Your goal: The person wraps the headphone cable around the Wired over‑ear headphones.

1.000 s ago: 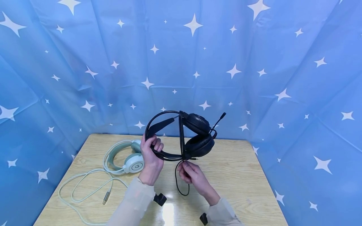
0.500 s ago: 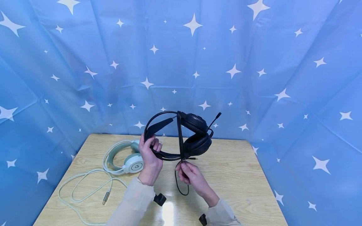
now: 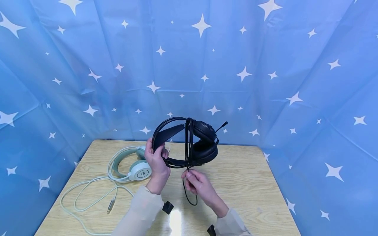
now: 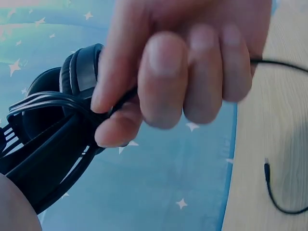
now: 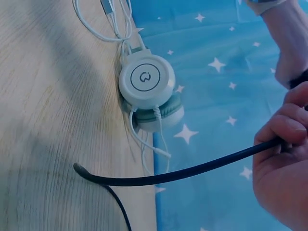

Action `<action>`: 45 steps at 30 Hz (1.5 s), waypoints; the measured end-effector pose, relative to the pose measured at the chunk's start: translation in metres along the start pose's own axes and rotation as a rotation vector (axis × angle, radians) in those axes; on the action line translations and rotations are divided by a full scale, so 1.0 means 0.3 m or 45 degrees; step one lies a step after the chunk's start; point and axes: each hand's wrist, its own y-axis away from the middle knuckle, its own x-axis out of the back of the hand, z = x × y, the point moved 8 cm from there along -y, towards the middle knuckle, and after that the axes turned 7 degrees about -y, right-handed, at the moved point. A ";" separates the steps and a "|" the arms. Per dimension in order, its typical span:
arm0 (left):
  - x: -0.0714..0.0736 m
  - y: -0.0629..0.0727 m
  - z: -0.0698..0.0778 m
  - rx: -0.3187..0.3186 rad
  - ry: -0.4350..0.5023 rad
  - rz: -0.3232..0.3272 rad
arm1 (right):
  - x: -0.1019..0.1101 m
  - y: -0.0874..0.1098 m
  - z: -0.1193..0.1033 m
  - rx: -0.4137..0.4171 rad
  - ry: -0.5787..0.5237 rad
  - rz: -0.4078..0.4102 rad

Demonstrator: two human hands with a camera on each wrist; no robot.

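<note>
A black headset (image 3: 205, 151) with a boom microphone (image 3: 223, 125) is held above the table in the head view. My left hand (image 3: 157, 164) grips its headband. Several turns of black cable (image 3: 187, 141) wrap around the headset beside the ear cups. Just below it, my right hand (image 3: 203, 188) pinches the loose stretch of cable, which hangs in a small loop. In the left wrist view, the right thumb and index fingertip press on the cable, and a slim plug (image 4: 267, 171) dangles over the table. From the right wrist view, the cable (image 5: 192, 171) runs out of the curled right fingers.
A mint-green headset (image 3: 139, 170) lies on the wooden table (image 3: 242, 183), left of the hands. Its pale cable (image 3: 79, 183) trails in loops toward the front left, ending in a USB plug (image 3: 111, 206). A blue star-patterned curtain (image 3: 189, 65) surrounds the table.
The black headset has tilted a little, its microphone tip shifting left and down. The wrapped cable turns look more spread out. My right hand has shifted slightly left, still pinching the cable.
</note>
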 end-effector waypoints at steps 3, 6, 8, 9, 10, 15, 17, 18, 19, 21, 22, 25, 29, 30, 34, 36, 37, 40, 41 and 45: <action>0.004 0.000 0.014 -0.086 -0.091 0.015 | -0.009 0.007 -0.001 -0.010 0.006 0.005; 0.009 -0.002 0.023 -0.149 -0.171 0.028 | -0.016 0.011 -0.005 -0.001 0.010 0.010; 0.008 0.000 0.027 -0.178 -0.209 0.018 | -0.021 0.012 -0.009 0.003 0.018 0.010; 0.006 0.002 0.030 -0.188 -0.224 0.008 | -0.023 0.011 -0.010 0.000 0.024 0.007; 0.005 0.003 0.030 -0.198 -0.239 -0.002 | -0.027 0.010 -0.011 -0.004 0.034 0.001; 0.005 0.007 0.029 -0.224 -0.297 -0.045 | -0.034 0.007 -0.011 -0.041 0.095 -0.012; 0.008 0.006 0.030 -0.250 -0.348 -0.056 | -0.029 0.009 -0.013 -0.049 0.115 -0.009; 0.008 0.006 0.034 -0.277 -0.390 -0.061 | -0.026 0.010 -0.015 -0.050 0.122 -0.011; 0.009 0.005 0.039 -0.309 -0.432 -0.065 | -0.023 0.011 -0.017 -0.050 0.128 -0.013; 0.008 0.006 0.050 -0.380 -0.522 -0.075 | -0.018 0.015 -0.026 -0.049 0.139 -0.023; 0.007 0.007 0.055 -0.418 -0.571 -0.079 | -0.015 0.018 -0.032 -0.047 0.144 -0.026; 0.003 0.010 0.068 -0.508 -0.675 -0.095 | -0.004 0.024 -0.053 -0.046 0.154 -0.022; 0.000 0.012 0.072 -0.575 -0.750 -0.126 | 0.017 0.029 -0.084 -0.025 0.159 0.011; 0.000 0.013 0.072 -0.586 -0.760 -0.133 | 0.023 0.030 -0.092 -0.016 0.160 0.018; 0.000 0.013 0.071 -0.638 -0.813 -0.164 | 0.044 0.033 -0.116 0.012 0.134 0.039; 0.001 0.015 0.070 -0.656 -0.847 -0.176 | 0.053 0.035 -0.126 0.022 0.109 0.049; 0.001 0.017 0.070 -0.664 -0.867 -0.181 | 0.058 0.035 -0.131 0.028 0.093 0.056; -0.005 0.025 0.075 -0.690 -0.910 -0.198 | 0.071 0.036 -0.143 0.040 0.057 0.076; -0.009 0.029 0.079 -0.697 -0.914 -0.207 | 0.074 0.036 -0.146 0.042 0.050 0.082; -0.036 0.044 0.104 -0.749 -0.945 -0.245 | 0.082 0.035 -0.153 0.051 0.047 0.091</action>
